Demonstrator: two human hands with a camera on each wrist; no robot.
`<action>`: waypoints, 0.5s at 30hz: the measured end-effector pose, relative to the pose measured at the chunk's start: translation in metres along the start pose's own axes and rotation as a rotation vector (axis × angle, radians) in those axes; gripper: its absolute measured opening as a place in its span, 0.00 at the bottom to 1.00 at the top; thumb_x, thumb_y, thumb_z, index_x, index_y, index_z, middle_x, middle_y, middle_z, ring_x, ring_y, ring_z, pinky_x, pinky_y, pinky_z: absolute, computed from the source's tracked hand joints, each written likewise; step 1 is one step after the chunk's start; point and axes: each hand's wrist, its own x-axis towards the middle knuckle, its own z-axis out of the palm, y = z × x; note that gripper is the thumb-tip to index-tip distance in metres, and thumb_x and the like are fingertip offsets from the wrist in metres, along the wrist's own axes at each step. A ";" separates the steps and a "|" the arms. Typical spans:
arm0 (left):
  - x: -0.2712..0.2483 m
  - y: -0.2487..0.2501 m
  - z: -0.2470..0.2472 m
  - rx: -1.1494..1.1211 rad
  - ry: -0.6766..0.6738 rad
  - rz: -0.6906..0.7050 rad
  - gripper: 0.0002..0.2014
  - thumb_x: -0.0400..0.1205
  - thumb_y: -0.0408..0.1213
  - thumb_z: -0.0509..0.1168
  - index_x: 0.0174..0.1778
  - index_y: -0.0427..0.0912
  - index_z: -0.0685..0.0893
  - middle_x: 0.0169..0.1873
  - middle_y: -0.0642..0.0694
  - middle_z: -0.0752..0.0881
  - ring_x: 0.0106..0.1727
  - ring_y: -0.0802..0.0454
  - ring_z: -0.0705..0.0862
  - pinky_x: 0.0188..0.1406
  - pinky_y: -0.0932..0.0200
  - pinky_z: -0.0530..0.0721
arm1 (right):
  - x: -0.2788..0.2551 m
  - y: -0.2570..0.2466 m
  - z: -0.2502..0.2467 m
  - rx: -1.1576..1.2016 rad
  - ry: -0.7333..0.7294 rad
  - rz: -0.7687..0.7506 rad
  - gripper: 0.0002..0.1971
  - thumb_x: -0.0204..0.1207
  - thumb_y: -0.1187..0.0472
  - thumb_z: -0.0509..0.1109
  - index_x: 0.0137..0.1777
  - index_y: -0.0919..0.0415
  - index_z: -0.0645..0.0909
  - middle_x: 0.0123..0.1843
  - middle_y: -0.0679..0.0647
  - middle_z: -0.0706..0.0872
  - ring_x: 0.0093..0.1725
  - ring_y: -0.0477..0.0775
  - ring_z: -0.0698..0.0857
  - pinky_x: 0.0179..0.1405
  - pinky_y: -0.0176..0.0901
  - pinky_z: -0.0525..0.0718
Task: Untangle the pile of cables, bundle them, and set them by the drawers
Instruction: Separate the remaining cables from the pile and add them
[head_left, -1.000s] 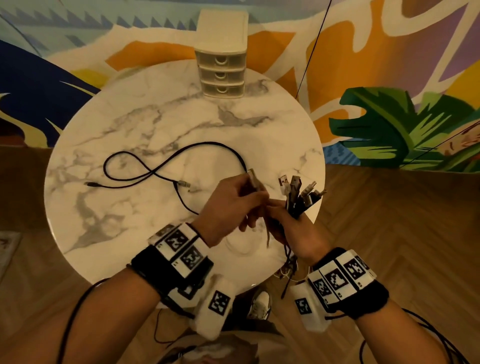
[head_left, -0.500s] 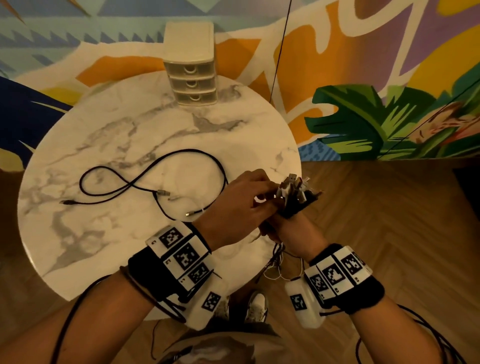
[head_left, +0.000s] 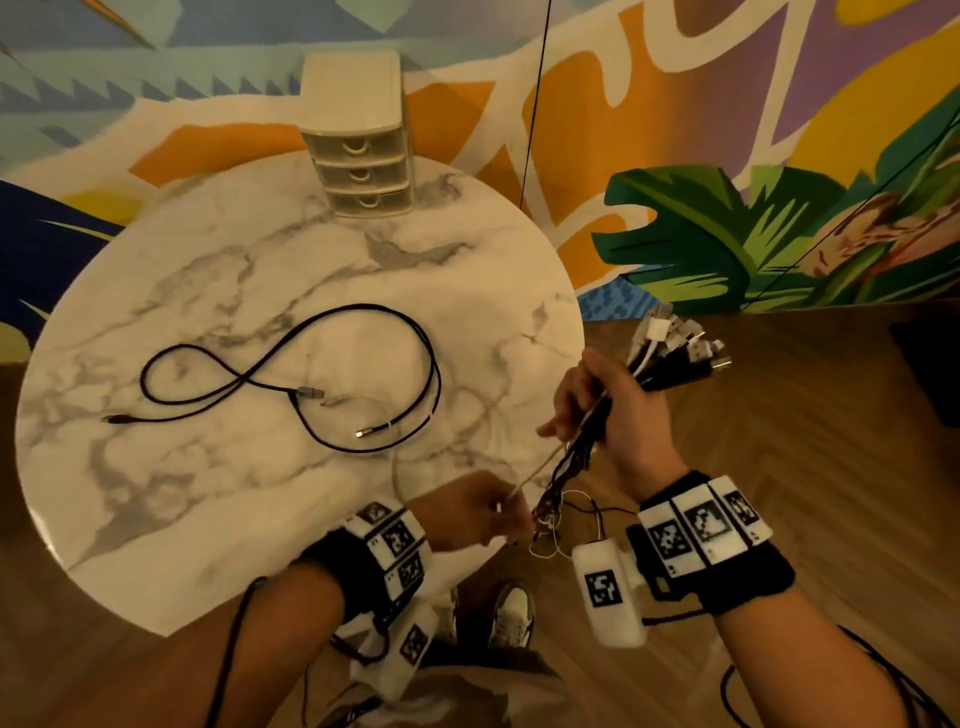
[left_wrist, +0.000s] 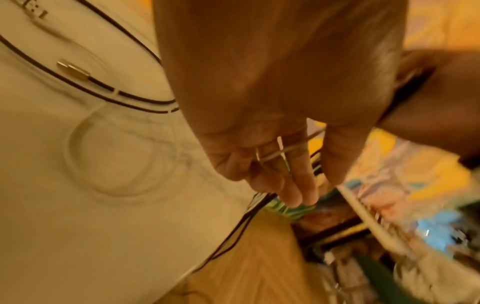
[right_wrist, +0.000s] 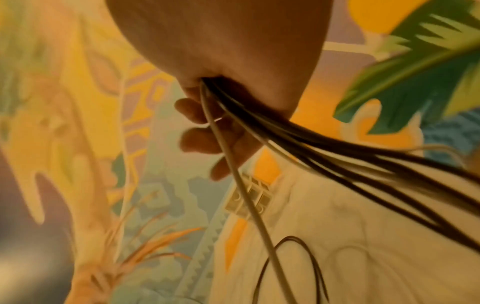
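R hand (head_left: 618, 410) is fisted round the cable bundle (head_left: 587, 441) just off the table's (head_left: 182, 519) near-right edge, plug ends (head_left: 675, 348) fanned out above the knuckles, tails hanging twd the floor. L hand (head_left: 478, 512) pinches a thin white cable (head_left: 540, 470) lower down, fingers curled on it, strand taut up into the R fist. Looks like the step is combing that strand straight w/ the rest. Do it well: keep R grip firm near the plugs, slide L down slowly, stop at any snag (tails below look knotted). Two black cables (head_left: 291, 364) lie loose mid-table; drawers (head_left: 358, 161) sit at the far edge, well apart.
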 end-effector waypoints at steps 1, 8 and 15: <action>0.000 -0.011 0.002 0.064 0.006 -0.043 0.09 0.83 0.37 0.63 0.45 0.38 0.86 0.34 0.54 0.84 0.32 0.66 0.80 0.32 0.70 0.76 | 0.000 -0.002 -0.003 0.066 -0.004 0.039 0.25 0.84 0.59 0.54 0.22 0.61 0.64 0.18 0.54 0.67 0.17 0.51 0.66 0.20 0.42 0.75; -0.025 -0.056 -0.098 0.043 0.637 -0.242 0.16 0.83 0.36 0.61 0.29 0.47 0.83 0.28 0.46 0.82 0.26 0.52 0.77 0.29 0.59 0.75 | 0.005 -0.014 -0.032 -0.083 0.250 -0.120 0.32 0.66 0.33 0.68 0.19 0.58 0.64 0.17 0.51 0.65 0.20 0.49 0.65 0.26 0.40 0.66; -0.026 0.068 -0.103 0.611 1.025 -0.124 0.25 0.86 0.53 0.50 0.40 0.40 0.85 0.40 0.37 0.88 0.46 0.35 0.84 0.46 0.47 0.81 | -0.008 -0.016 -0.012 -0.134 -0.017 -0.199 0.30 0.80 0.62 0.49 0.23 0.63 0.86 0.19 0.58 0.78 0.21 0.52 0.69 0.20 0.36 0.64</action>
